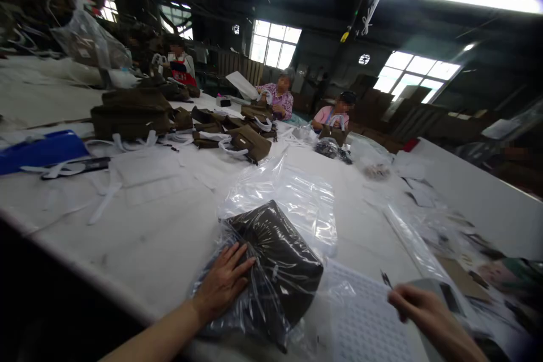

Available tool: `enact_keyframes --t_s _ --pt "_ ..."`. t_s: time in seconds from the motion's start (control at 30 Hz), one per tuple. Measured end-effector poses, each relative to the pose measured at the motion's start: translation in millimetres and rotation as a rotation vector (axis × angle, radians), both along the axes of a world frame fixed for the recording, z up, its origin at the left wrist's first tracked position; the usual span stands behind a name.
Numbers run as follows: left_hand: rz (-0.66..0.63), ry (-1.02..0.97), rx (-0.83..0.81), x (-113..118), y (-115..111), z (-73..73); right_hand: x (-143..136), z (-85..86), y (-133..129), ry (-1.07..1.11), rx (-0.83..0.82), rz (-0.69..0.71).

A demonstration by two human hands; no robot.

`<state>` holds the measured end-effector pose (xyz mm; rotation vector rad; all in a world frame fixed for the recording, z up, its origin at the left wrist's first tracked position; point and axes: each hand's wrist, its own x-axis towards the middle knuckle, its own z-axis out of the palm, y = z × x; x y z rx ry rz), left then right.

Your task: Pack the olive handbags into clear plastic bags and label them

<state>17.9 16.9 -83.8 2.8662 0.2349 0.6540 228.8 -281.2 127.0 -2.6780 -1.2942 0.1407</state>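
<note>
A dark olive bag in a clear plastic bag lies at the table's near edge. My left hand rests on its left side, fingers stretched out over the loose plastic. To the right is a white sheet with rows of small labels, partly under clear film. Above the sheet's right edge, my right hand is closed, thumb and fingers together. A small dark pointed thing shows at its fingertips; its kind is too small to make out. Behind the wrapped bag lie flat clear plastic bags.
Several olive bags with white straps lie across the table. A blue piece is at the left. A grey device sits beside my right hand, near papers and plastic. Several people work across the table, including one in pink.
</note>
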Motion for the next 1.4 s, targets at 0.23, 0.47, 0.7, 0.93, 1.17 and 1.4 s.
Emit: enact_keyframes --t_s 0.23,0.47,0.7,0.93,1.17,1.4 --pt "-0.013 -0.06 -0.033 -1.8 1.1 -2.4 -30.0 -34.9 215.8 0.442 -0.241 0.466" --pt "-0.017 -0.118 -0.03 -4.6 3.1 -10.3 -69.6 -76.8 289.7 -0.083 -0.551 0.453" --pt "-0.123 -0.092 0.019 -2.7 2.5 -13.6 -17.5 -52.2 275.4 -0.205 -0.549 0.244" --pt "0.24 -0.353 -0.534 -50.0 29.0 12.2 -54.2 -19.1 175.4 -0.281 -0.098 0.237" --pt "0.674 -0.119 -2.055 -85.0 35.0 40.7 -183.8 -195.4 129.1 -0.522 0.596 0.61" --pt "0.04 -0.143 -2.19 -27.0 10.7 145.4 -91.3 -88.0 121.7 -0.274 0.782 0.398"
